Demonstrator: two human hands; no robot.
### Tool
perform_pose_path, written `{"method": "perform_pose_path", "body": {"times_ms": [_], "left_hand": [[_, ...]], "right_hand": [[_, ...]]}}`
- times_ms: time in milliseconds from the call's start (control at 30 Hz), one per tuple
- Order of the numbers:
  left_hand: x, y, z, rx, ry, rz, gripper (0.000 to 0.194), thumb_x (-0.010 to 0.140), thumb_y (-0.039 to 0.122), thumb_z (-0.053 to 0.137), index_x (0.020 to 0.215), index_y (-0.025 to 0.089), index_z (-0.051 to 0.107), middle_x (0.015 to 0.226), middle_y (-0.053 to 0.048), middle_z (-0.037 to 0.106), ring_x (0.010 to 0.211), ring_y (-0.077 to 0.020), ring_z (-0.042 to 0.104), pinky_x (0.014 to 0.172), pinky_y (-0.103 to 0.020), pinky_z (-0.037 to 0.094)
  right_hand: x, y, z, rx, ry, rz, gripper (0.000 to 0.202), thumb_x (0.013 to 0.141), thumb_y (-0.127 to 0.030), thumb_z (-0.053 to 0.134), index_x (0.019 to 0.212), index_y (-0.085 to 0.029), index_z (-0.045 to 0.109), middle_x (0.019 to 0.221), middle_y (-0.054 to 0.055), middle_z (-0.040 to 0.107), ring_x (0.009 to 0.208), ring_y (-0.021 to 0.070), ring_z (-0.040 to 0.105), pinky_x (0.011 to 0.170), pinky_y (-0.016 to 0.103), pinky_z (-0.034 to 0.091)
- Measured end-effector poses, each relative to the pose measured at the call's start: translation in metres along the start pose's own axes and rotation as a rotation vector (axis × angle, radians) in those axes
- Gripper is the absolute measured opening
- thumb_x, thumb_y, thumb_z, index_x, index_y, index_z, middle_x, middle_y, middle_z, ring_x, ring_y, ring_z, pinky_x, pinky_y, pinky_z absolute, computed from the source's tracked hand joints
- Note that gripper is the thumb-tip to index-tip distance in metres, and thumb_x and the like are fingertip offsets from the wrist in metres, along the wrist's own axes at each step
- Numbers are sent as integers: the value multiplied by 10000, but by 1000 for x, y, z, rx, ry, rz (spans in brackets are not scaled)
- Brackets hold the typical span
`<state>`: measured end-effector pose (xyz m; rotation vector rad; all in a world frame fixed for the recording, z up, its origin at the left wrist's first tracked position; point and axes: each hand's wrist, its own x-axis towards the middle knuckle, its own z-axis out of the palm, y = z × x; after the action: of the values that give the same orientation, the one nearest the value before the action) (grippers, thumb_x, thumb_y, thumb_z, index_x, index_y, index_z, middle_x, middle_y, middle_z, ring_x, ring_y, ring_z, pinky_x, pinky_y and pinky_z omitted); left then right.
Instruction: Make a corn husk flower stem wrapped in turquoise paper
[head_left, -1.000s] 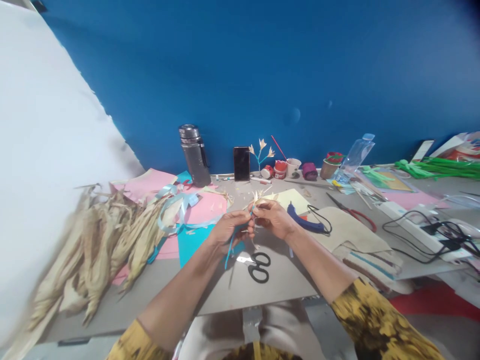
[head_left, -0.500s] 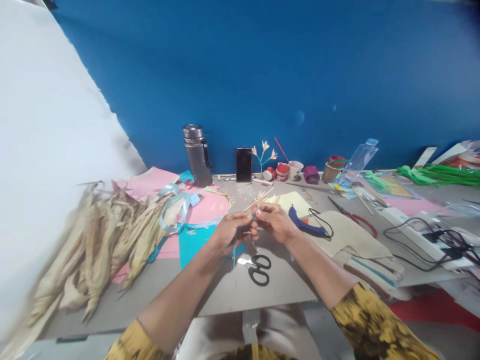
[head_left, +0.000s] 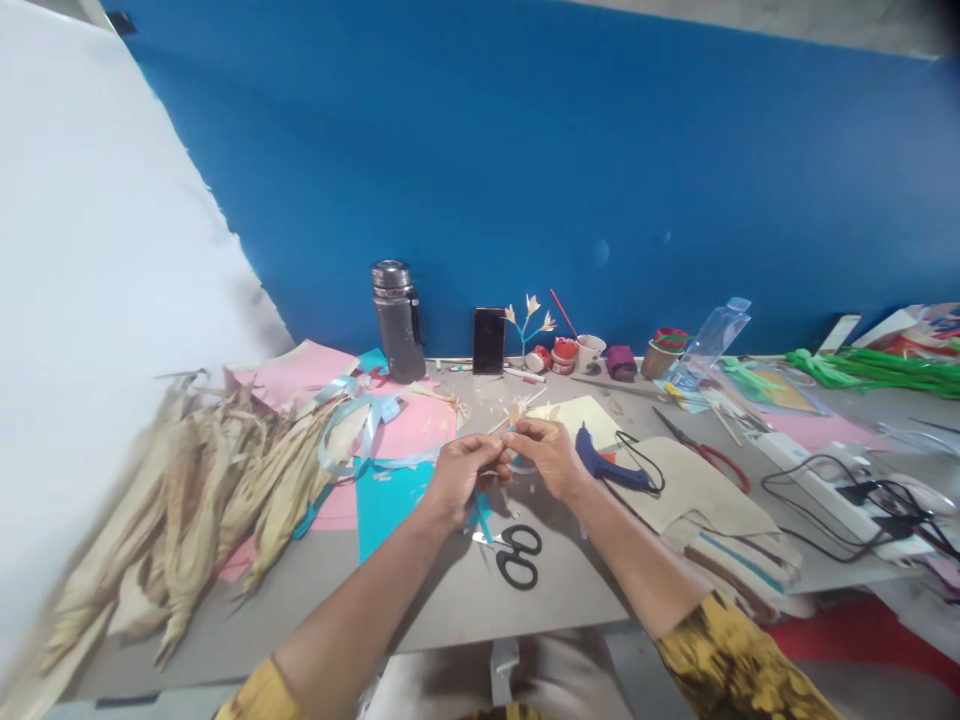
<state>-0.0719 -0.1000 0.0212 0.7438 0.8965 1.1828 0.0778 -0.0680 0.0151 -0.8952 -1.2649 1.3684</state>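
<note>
My left hand (head_left: 465, 475) and my right hand (head_left: 551, 458) meet over the middle of the table, fingers pinched together. A small pale flower (head_left: 517, 411), seemingly of dried husk, rises from between the fingertips, its base pinched by my right hand. A light blue strip (head_left: 482, 514) hangs below my left hand, whose closed fingers grip it. Fingers hide where strip and flower meet. Just below the hands lie scissors (head_left: 520, 557) with black handles. Behind them stands a finished-looking branch of several pale flowers on blue stems (head_left: 528, 325).
Dried corn husks (head_left: 195, 500) and a pale blue ribbon coil (head_left: 330, 440) lie left, near pink paper (head_left: 412, 420). A thermos (head_left: 399, 330) and phone (head_left: 489, 342) stand behind. Rightward are a blue glue gun (head_left: 611, 465), cloth (head_left: 705, 490), pliers (head_left: 705, 450) and a power strip (head_left: 817, 490).
The view has tilted up slightly. My hands stay together on the flower; fingers have shifted around its base, and the blue strip hangs differently below my left hand.
</note>
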Motion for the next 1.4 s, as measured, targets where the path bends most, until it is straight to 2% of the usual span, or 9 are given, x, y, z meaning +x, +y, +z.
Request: {"method": "perform_pose_path", "body": {"times_ms": [100,200,400,533,733,867,1033,1167,1400], "left_hand": [[3,2,-6,-94,-146,-209,98,754,157,732,746,79,674,675,-45,621,520,-99,578,590,-298,599],[4,4,-9,-123,-225,-288,66,771,128,713,775,81,668,690,-42,616,521,-96,578,591,-300,605],[3,2,-4,-76,-94,-117,153,744,180,765,702,94,646,608,-22,597,521,-98,577,575,-253,577],[3,-3,-3,-21,-8,27,183,719,219,795,715,105,652,628,-24,617,546,-98,582,576,-236,559],[3,-1,-8,-154,-171,-273,73,773,142,719,782,107,656,701,-37,632,548,-108,591,673,-360,609],[2,1,-6,-171,-229,-348,55,796,134,693,786,97,654,667,-33,609,533,-107,579,648,-353,608],[0,0,1,-81,-62,-107,147,718,184,782,723,109,656,632,-21,619,549,-101,581,603,-270,567],[-3,-2,5,58,68,135,226,650,266,837,694,118,672,616,-12,633,546,-96,582,587,-234,534],[0,3,-2,-154,-134,-246,59,777,137,713,803,95,681,698,-50,658,549,-120,615,651,-328,594]], "right_hand": [[0,2,-4,73,-114,28,312,637,-416,853,660,-175,656,653,5,645,597,130,569,590,269,453],[1,2,-9,129,-232,78,305,669,-424,837,709,-173,668,664,16,664,603,143,608,613,284,472],[1,3,-6,-22,-109,5,308,658,-418,838,766,-167,697,676,5,646,615,135,570,587,263,438],[2,6,-2,-86,5,-61,311,608,-394,863,636,-166,653,624,-19,588,599,120,520,568,252,414],[0,3,-7,108,-179,71,344,636,-468,843,770,-184,703,645,12,647,594,152,582,592,300,490],[2,0,-10,230,-211,105,357,570,-443,892,700,-191,675,712,8,658,575,126,558,586,288,492],[3,2,-8,128,-173,83,337,642,-430,851,823,-184,711,728,5,659,607,120,563,585,253,446],[3,4,-6,-28,-55,-12,309,667,-435,828,693,-169,673,607,-20,586,540,100,470,523,240,370],[2,3,-9,121,-147,62,327,638,-466,853,728,-187,708,697,14,628,604,127,533,584,275,441]]}}
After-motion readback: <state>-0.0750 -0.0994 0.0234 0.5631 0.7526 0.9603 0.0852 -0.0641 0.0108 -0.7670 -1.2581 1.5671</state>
